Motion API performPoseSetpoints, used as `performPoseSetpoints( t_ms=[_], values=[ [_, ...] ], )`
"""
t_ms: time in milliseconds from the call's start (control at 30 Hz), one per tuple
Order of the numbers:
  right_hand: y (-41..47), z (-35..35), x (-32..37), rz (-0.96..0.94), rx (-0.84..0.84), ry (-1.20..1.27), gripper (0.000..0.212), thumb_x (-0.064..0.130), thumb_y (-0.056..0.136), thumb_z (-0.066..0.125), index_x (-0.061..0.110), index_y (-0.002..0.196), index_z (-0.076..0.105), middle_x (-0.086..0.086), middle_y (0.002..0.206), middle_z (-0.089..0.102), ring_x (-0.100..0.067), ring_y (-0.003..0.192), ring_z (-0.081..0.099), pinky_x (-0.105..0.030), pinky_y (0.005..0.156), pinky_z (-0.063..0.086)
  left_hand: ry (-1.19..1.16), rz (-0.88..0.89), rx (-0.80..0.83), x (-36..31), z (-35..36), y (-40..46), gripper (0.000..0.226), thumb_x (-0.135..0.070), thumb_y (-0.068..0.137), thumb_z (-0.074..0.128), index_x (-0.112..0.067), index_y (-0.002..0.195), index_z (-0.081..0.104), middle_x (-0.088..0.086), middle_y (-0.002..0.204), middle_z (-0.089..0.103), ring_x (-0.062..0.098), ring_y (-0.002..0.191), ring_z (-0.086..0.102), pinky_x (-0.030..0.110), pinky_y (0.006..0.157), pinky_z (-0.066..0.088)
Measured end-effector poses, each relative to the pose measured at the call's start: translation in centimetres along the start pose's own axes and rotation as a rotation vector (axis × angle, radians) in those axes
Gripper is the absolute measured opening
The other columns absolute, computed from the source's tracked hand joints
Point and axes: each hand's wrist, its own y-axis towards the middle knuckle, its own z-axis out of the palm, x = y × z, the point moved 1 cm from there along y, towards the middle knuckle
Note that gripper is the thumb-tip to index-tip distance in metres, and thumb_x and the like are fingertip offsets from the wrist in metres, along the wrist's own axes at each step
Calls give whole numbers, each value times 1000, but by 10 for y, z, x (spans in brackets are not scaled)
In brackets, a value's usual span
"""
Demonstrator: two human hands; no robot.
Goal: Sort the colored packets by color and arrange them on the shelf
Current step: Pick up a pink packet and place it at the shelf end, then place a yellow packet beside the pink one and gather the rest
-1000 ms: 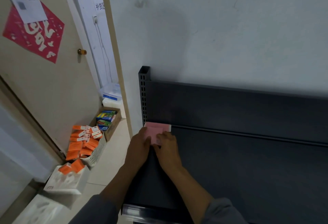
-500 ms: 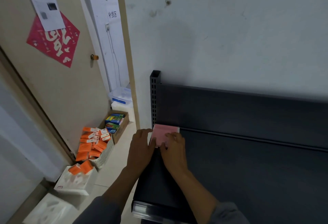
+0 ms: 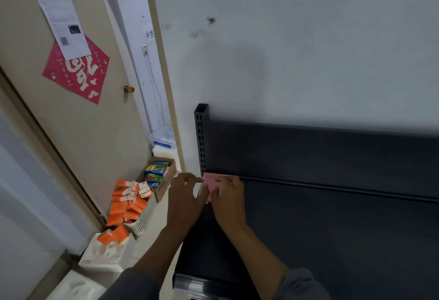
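Fingers (image 3: 223, 184) of right hand (image 3: 229, 202): curled over near edge of pink packets (image 3: 213, 181), pinching them. Fingers of left hand (image 3: 184, 196): spread and loosely bent, hovering at left end of stack; contact not discernible.

Pink packets: small stack, back left corner of shelf (image 3: 332, 240), against slotted upright (image 3: 201, 138) and rear panel. Count not legible; lower edge hidden by hands.

Shelf: dark metal, otherwise bare where visible; front lip at bottom of view.

Orange packets (image 3: 126, 202): heaped in white basket (image 3: 145, 219) on floor, well apart from shelf, to left. A few more on white pack (image 3: 104, 252) nearer camera.

Blue and green packets (image 3: 156, 172): in cardboard box (image 3: 166, 183) behind basket.

Door (image 3: 71, 121): red paper decoration (image 3: 76, 71), printed sheet (image 3: 63, 26) taped over it.

Stage, judged: first colour group being squared into corner; remaining colours not yet shelved.

Risks, judged:
- Stack sliding or fanning on release, owing to smooth wrappers and smooth metal.
- Packets dropping off open left end past upright, if nudged by left hand.
- Skewed stack taking room from next colour row.
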Motion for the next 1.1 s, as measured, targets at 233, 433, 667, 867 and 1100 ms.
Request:
performPoseSetpoints(
  t_ms=[233,433,667,867,1100],
  values=[
    [2,-38,-13,-71,-35,33,24,14,97,56,12,119,65,0,120,48,-15,115,46,-27,97,47,-50,14,71,-47,10,-4,17,-24,96,65,-13,108,70,2,107,65,17,102,59,29,92,44],
    [-5,-125,-69,-21,-121,16,26,11,98,56,16,121,65,3,119,50,-9,113,45,-20,93,46,-128,133,136,-135,65,-26,6,-20,97,61,-22,97,66,-10,94,61,8,90,54,20,80,37],
    [-22,-241,-140,87,-248,-16,25,9,99,53,16,120,65,5,114,53,-7,105,51,-16,89,46,-255,250,254,-250,146,-58,10,-23,100,58,-24,106,66,-11,101,58,5,93,51,20,80,43],
    [-47,-331,-191,181,-384,-45,20,10,99,54,15,112,68,4,106,58,-6,91,58,-20,83,51,-355,345,355,-341,198,-89,10,-25,99,58,-25,104,67,-14,100,58,1,95,51,20,78,44],
    [-97,-435,-243,307,-493,-87,20,11,99,55,15,114,68,7,106,55,-6,90,57,-9,80,40,-440,476,479,-442,249,-146,12,-26,99,55,-26,102,66,-14,100,58,4,95,53,24,81,45]
  ],
)
